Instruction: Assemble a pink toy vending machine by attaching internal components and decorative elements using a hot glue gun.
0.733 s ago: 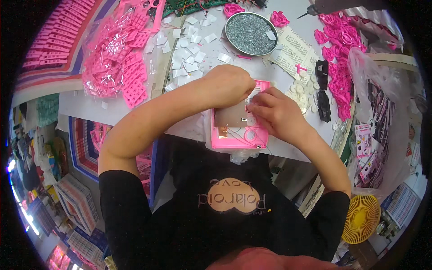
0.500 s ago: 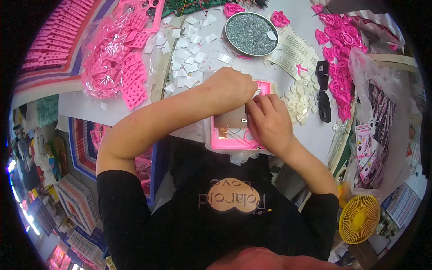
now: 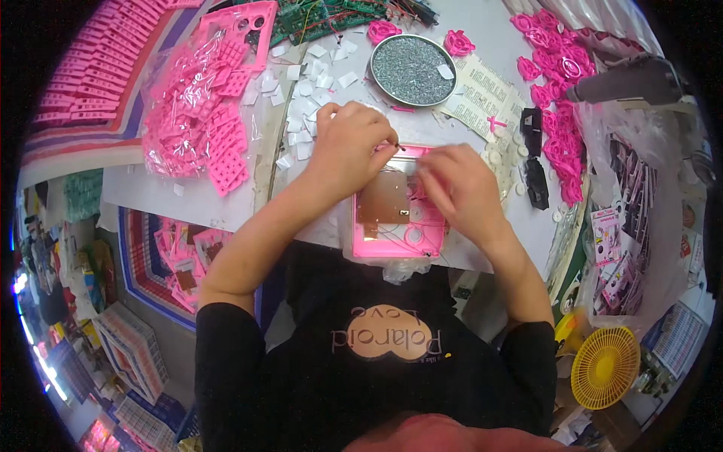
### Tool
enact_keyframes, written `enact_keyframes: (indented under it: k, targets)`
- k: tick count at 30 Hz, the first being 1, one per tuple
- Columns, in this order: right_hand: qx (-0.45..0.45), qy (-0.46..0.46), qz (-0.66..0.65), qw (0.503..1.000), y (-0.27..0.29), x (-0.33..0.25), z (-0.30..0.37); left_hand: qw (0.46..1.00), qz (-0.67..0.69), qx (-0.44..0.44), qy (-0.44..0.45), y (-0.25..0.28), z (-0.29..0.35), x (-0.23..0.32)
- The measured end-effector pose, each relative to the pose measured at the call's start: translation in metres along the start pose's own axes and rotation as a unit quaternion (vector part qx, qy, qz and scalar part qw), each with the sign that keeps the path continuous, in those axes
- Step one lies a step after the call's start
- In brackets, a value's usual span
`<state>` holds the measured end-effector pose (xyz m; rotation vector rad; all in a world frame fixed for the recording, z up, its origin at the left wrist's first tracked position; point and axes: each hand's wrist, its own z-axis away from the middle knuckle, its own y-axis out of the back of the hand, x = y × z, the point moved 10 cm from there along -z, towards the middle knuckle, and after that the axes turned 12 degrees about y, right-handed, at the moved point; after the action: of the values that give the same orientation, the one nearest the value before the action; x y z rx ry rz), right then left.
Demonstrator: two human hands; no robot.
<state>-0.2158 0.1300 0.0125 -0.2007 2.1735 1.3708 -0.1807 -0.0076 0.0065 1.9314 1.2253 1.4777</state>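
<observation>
Since the earlier frame, our right hand (image 3: 456, 184) has drawn back to the right of our left hand (image 3: 348, 147), so a gap now shows between them over the pink case (image 3: 399, 226).

Item: pink case, flat on the white table (image 3: 188, 200) at its near edge, just in front of our chest; a brown board (image 3: 382, 200) sits inside it.

Item: left hand, fingers curled closed, pinching a thin dark wire end (image 3: 398, 147) above the case's upper edge.

Item: right hand, fingers bent together and resting on the case's upper right part; we cannot tell what, if anything, they grip.

Item: round tin of small metal bits (image 3: 413, 69), beyond the hands.

Item: bag of pink parts (image 3: 199, 113), left of the hands.

Item: white paper squares (image 3: 305, 83), between bag and tin.

Item: yellow fan (image 3: 605, 367), low at right, well apart.
</observation>
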Motion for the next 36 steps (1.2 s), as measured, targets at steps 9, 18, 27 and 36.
enact_keyframes:
  k: [9,18,27,36]
  targets:
    - [0.116,-0.031,-0.063,0.991,-0.005,0.005,-0.010,0.983,0.110,-0.120,0.089,-0.006,0.021,-0.006]
    - [0.070,-0.149,-0.296,0.941,-0.020,0.015,0.020,0.995,0.027,0.000,-0.092,0.005,0.032,0.033]
    - [-0.038,-0.166,-0.227,0.959,-0.018,0.005,0.033,0.997,0.026,-0.032,-0.065,-0.002,0.030,0.023]
    - [0.085,-0.099,-0.093,0.987,0.041,0.054,-0.077,0.998,0.051,-0.030,0.032,0.010,0.025,0.005]
